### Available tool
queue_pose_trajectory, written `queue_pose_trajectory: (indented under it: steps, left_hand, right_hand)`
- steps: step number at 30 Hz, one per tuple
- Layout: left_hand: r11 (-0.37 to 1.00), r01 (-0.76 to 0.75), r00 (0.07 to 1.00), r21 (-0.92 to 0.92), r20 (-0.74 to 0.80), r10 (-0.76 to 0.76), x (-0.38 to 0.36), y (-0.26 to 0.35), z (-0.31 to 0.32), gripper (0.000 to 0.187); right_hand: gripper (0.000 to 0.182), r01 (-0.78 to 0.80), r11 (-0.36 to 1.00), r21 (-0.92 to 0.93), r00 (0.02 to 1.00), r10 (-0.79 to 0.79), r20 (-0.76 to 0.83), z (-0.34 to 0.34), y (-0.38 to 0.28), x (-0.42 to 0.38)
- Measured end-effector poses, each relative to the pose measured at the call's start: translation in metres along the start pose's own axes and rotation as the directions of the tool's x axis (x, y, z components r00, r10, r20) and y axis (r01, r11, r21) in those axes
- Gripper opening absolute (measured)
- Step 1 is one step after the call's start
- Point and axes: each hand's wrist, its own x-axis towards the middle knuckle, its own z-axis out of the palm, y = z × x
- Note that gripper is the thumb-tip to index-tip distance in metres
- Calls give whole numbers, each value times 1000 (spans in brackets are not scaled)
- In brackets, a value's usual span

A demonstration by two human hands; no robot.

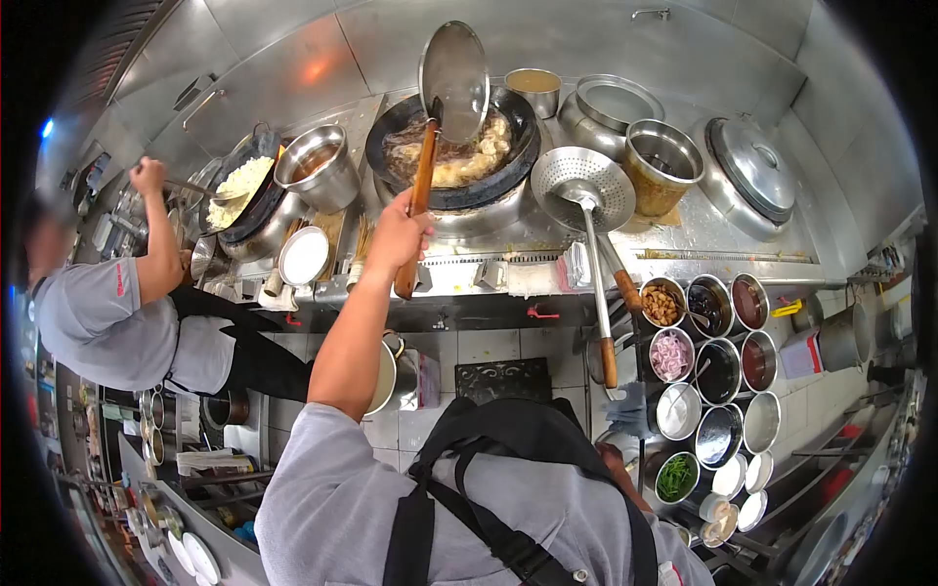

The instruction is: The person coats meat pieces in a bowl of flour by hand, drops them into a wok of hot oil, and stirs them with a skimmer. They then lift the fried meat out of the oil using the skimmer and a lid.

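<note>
While the left hand (401, 232) is clamped round the wooden handle of the ladle (453, 68), its bowl hangs tilted over the wok (454, 146), directly above the food. Right hand is out of sight, so I can't tell its state. Risks: the ladle drips or tips onto the worktop (703, 230); a wide swing right clips the strainer (582, 188) or the steel pot (661, 164) just beside the wok. The left side is tighter: a steel bowl (318, 166) touches the wok rim, and a co-worker's arm (156, 234) works close by. Clear room is only upward and back.
</note>
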Motion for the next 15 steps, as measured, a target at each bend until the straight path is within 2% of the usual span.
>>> queue_pose_trajectory:
  steps: [4,8,10,14,15]
  left_hand:
    - [995,-60,995,85,-71,66,16,-10,-34,44]
    - [977,-31,983,212,-168,68,26,-6,-67,42]
    - [920,-51,958,389,-240,155,33,-13,-80,39]
    - [932,16,978,361,-199,60,28,-26,-95,37]
    - [965,59,990,257,-138,-24,27,-34,-98,38]
  right_hand:
    - [25,26,1000,-3,1000,-26,7,4,2,4]
    - [25,25,1000,-1,1000,-25,7,8,-3,3]
    - [25,-17,1000,12,1000,17,3,8,-4,-8]
    - [25,-109,993,43,994,110,-15,7,-4,-27]
    - [25,-133,990,53,991,135,-21,6,-4,-30]
